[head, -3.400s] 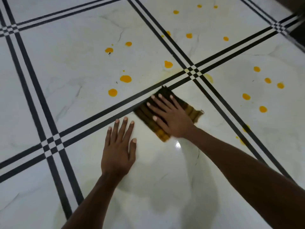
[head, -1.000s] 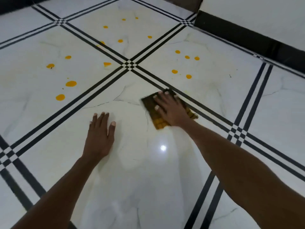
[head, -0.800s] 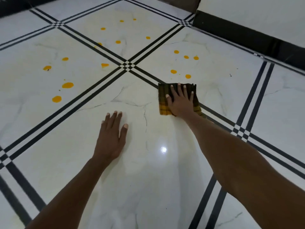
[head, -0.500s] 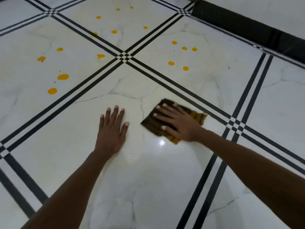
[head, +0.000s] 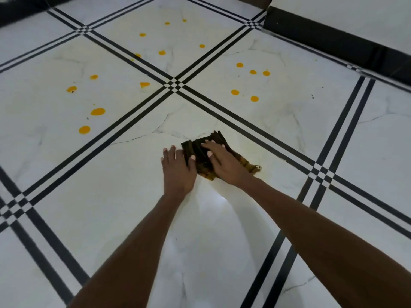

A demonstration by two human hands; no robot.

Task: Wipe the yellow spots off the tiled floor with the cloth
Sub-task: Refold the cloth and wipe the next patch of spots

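Observation:
A dark brown-and-yellow checked cloth (head: 198, 149) lies bunched on the white marble floor tile (head: 124, 196) nearest me. My right hand (head: 224, 162) presses flat on top of it, fingers pointing left. My left hand (head: 178, 171) rests flat on the floor right beside it, its thumb touching the cloth's left edge. Yellow spots stay on three tiles beyond: several on the left tile (head: 97, 111), several on the far tile (head: 162, 52) and several on the right tile (head: 235, 92). The tile under my hands shows only a faint yellowish smear.
Black triple grout lines (head: 133, 121) cross the floor in a grid. A black skirting board (head: 333, 41) under a white wall runs along the upper right. A dark edge (head: 22, 10) borders the far left corner.
My right hand swept the cloth out to the right and back left across the near tile. My left hand shifted right, and its thumb now meets the cloth.

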